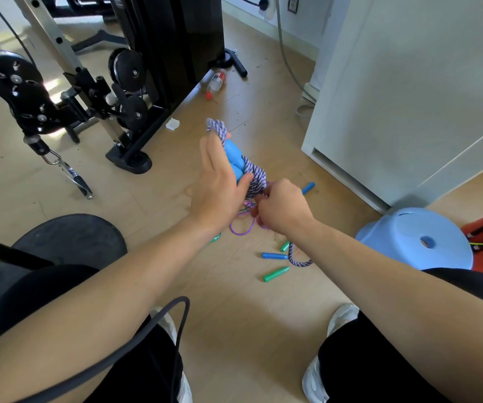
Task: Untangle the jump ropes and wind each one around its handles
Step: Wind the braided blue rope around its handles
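Above the wood floor [153, 205], between my knees, my left grip [220, 184] holds the pair of light blue handles [233, 158] upright. Its fingers lie along the near side and its thumb is clamped against the coils. The purple-and-white braided rope [256, 175] is wound round the lower part of those handles. A bunch of it also sticks up past my fingertips at the top.

My right grip [284, 207] is just beside the bundle, fingers curled tight on the braided rope where it leaves the coils. The loose tail of that rope runs under my right forearm and loops on the floor below it.

Under both grips a thin purple rope [243, 228] lies in a tangle on the floor. I cannot tell whether my right fingers also touch it. Scattered near it are a dark blue handle [275, 255], a green handle [276, 274] and a shorter green piece [285, 245]. Another blue handle [308, 188] shows just past my right knuckles.

To my right an upturned pale blue stool [417, 239] stands beside a white cabinet [394, 97]. To my left are the black pulleys and frame of a gym machine [89, 88], and a plastic bottle [217, 80] lies on the floor by its base.
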Motion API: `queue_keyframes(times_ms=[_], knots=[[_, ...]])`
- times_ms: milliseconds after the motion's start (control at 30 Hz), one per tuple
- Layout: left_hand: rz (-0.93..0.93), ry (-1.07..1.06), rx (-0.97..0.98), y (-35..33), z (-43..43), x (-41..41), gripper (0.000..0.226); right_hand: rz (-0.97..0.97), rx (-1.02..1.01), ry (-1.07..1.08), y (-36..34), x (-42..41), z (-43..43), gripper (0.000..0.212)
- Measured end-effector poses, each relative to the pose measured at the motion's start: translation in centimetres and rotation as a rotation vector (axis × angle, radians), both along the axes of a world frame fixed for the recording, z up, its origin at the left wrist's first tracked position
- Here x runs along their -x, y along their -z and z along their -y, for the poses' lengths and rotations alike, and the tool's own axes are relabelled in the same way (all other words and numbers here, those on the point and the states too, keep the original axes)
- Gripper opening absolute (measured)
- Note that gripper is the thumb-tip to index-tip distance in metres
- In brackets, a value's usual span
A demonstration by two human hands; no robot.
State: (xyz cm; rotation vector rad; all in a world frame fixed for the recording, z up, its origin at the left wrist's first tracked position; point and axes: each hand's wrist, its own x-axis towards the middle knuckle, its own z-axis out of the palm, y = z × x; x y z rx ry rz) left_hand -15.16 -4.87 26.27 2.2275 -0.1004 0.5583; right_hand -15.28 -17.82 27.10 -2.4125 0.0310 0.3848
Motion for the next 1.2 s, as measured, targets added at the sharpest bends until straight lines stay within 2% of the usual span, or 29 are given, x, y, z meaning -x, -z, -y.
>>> queue_keyframes(times_ms=[167, 333, 567, 667, 800, 900, 1033, 1133, 1200], knots=[[-0.04, 0.082, -0.14, 0.7, -0.5, -0.1, 0.074, 0.074, 0.154, -0.121, 0.4, -0.5, 0.5, 0.019], [-0.065, 0.188, -0.233, 0.7, -0.9, -0.5, 0.072, 0.182, 0.413, -0.269, -0.3, -0.7, 1.4, 0.036], [-0.174, 0.287, -0.362, 0.3, -1.6, -0.7, 0.069, 0.182, 0.442, -0.536, -1.6, -0.9, 3.1, 0.035], [-0.225, 0.323, -0.394, 0.5, -2.1, -1.0, 0.073, 0.14, 0.341, -0.609, -2.3, -1.2, 3.8, 0.025], [-0.286, 0.37, -0.381, 0.5, -2.6, -1.0, 0.073, -0.012, 0.027, -0.585, -3.6, -1.7, 4.9, 0.013], [-0.316, 0.405, -0.369, 0.5, -2.8, -0.9, 0.075, -0.258, -0.177, -0.567, -4.0, -1.5, 5.3, 0.018], [-0.36, 0.423, -0.402, 0.5, -2.8, -0.6, 0.075, -0.542, -0.308, -0.572, -3.5, -1.6, 5.5, 0.022], [-0.388, 0.459, -0.342, 0.4, -2.5, 0.0, 0.074, -0.703, -0.418, -0.556, -3.5, -1.6, 5.5, 0.031], [-0.409, 0.476, -0.275, 0.3, -2.4, 0.2, 0.071, -0.814, -0.564, -0.521, -3.6, -1.8, 5.7, 0.04]])
